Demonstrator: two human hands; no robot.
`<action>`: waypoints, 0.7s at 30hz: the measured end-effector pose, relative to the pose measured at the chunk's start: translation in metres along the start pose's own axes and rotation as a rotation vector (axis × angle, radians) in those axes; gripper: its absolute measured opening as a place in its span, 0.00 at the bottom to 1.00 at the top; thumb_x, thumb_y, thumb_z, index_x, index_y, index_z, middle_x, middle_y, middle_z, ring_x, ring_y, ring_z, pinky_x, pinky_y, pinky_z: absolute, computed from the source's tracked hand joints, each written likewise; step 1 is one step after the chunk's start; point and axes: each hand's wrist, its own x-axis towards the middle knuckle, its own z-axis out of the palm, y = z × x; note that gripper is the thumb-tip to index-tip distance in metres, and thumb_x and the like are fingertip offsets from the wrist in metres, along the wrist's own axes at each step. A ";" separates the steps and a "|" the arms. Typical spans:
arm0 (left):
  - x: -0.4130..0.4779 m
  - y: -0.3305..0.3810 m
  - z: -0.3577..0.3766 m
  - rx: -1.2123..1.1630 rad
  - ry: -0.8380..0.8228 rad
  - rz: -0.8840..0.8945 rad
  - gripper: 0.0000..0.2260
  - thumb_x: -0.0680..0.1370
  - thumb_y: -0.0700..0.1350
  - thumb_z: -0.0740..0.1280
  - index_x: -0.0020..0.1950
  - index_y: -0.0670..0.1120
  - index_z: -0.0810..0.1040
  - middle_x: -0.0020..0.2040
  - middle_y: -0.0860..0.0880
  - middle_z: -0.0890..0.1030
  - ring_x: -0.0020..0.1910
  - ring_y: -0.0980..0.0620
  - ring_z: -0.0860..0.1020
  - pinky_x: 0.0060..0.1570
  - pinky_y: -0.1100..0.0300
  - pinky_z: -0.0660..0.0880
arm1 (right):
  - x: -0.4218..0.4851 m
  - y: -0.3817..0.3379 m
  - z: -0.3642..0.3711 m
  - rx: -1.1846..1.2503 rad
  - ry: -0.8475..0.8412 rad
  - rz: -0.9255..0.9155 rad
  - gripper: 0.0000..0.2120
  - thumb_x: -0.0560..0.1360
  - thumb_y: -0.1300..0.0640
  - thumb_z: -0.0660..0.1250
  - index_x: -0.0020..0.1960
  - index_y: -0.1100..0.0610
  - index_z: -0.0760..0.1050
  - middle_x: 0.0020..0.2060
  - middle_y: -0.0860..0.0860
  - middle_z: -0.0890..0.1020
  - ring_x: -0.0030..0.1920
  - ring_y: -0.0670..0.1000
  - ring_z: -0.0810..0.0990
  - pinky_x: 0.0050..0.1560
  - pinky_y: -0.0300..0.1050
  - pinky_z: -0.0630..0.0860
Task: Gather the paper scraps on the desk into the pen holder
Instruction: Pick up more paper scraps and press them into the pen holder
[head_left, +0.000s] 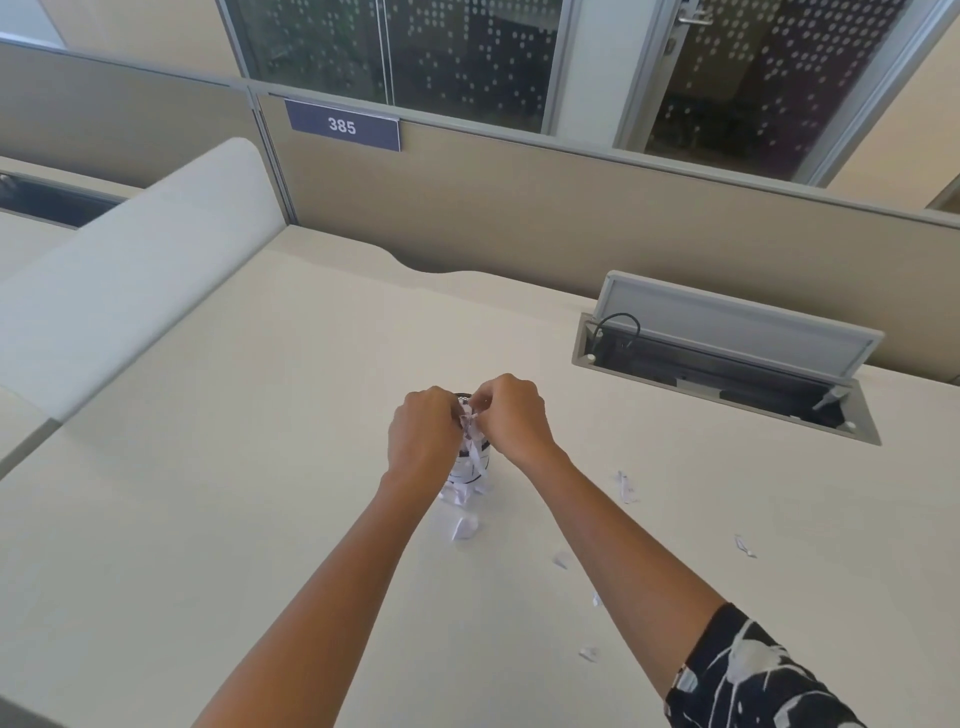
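The pen holder (471, 466), a small round cup with a dark rim, stands mid-desk, mostly hidden behind my hands. My left hand (423, 435) and my right hand (511, 415) meet right above its mouth, both pinching a bunch of white paper scraps (469, 422), with strips hanging down over its side. More scraps lie on the desk: a crumpled clump (464, 526) just in front of the holder, one strip (626, 486) to the right, and small bits (744, 545) (560, 559) (588, 653) nearer me on the right.
An open cable tray (727, 374) with a raised grey lid is sunk into the desk at the back right. A beige partition (519, 208) with a "385" sign (343, 125) runs along the back. A white divider panel (130, 270) borders the left side.
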 end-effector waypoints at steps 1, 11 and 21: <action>0.001 0.000 0.001 0.039 0.011 0.007 0.11 0.70 0.34 0.61 0.41 0.45 0.83 0.36 0.45 0.79 0.32 0.42 0.72 0.26 0.61 0.61 | 0.001 0.000 0.002 -0.012 0.015 -0.011 0.13 0.69 0.69 0.62 0.49 0.59 0.81 0.44 0.57 0.84 0.46 0.59 0.81 0.45 0.47 0.79; 0.015 -0.003 0.009 0.467 0.041 0.132 0.10 0.72 0.41 0.64 0.43 0.52 0.83 0.38 0.52 0.80 0.50 0.47 0.71 0.53 0.53 0.61 | 0.008 0.006 0.020 -0.313 0.124 -0.140 0.11 0.71 0.61 0.68 0.52 0.59 0.71 0.39 0.56 0.69 0.40 0.59 0.73 0.34 0.46 0.68; 0.018 -0.004 -0.014 0.112 -0.107 0.106 0.15 0.75 0.38 0.60 0.51 0.51 0.84 0.48 0.48 0.84 0.49 0.44 0.77 0.53 0.52 0.69 | 0.012 0.014 -0.008 0.092 -0.041 -0.080 0.09 0.72 0.65 0.62 0.49 0.55 0.76 0.43 0.53 0.85 0.48 0.54 0.80 0.49 0.51 0.79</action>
